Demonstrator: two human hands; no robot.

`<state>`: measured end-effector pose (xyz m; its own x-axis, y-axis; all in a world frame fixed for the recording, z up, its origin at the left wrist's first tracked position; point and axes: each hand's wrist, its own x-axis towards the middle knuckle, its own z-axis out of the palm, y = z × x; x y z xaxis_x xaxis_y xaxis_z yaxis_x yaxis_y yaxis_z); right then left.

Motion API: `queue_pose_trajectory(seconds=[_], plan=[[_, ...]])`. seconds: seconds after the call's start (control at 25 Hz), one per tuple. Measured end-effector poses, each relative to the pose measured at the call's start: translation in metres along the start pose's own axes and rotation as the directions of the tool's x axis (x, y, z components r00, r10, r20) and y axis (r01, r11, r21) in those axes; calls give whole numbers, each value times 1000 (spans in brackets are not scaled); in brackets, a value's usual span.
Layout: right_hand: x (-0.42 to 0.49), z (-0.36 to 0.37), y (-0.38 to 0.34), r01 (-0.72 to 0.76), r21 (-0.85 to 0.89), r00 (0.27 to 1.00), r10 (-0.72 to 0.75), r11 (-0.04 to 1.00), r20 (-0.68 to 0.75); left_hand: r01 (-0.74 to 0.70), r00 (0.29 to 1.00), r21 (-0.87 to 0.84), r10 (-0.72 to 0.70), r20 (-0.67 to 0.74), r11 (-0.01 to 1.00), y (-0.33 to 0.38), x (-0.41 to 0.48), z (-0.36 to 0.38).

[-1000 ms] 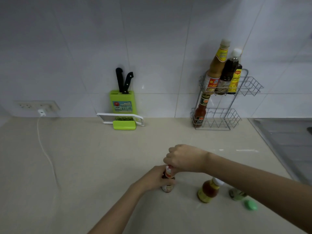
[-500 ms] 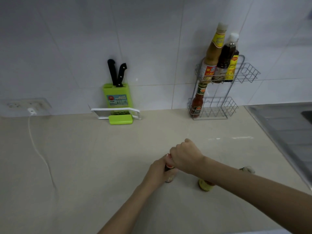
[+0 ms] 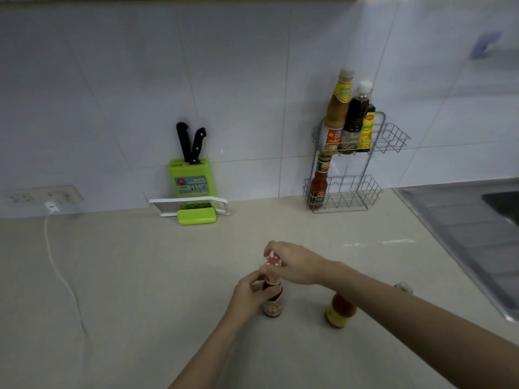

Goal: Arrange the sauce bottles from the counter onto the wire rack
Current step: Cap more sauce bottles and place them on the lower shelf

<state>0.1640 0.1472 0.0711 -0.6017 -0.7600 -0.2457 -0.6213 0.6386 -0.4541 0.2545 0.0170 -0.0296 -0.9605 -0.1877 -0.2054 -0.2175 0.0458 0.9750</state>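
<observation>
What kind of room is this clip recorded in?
Most likely a home kitchen: a tiled wall behind a counter, a knife block with two knives, a wire rack holding sauce bottles, and a steel sink at the right edge.

No legible txt on labels.

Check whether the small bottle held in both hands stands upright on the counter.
Upright: the small bottle has its base on the counter, left hand around its body, right hand on its cap.
</observation>
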Motion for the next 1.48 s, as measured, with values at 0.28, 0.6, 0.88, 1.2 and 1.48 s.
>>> queue_pose_trajectory(seconds=[0.28, 0.6, 0.88, 1.2, 1.48], plan=[[10, -8, 16, 38, 447, 989, 29, 894, -143, 34, 999, -186, -30, 23, 982, 20, 9, 2], [-2, -34, 72, 45, 843, 809, 476, 535, -345, 86, 978, 10, -83, -189, 996, 30, 59, -12], [-12, -90, 176, 215, 894, 455, 769, 394, -448, 220, 968, -32, -222, -118, 975, 44, 102, 37], [21, -132, 272, 376, 884, 275, 877, 279, -394, 233, 967, -30, -235, -102, 972, 78, 182, 102], [73, -153, 302, 267, 855, 390, 762, 444, -517, 240, 963, 107, -223, -148, 965, 84, 251, 107]])
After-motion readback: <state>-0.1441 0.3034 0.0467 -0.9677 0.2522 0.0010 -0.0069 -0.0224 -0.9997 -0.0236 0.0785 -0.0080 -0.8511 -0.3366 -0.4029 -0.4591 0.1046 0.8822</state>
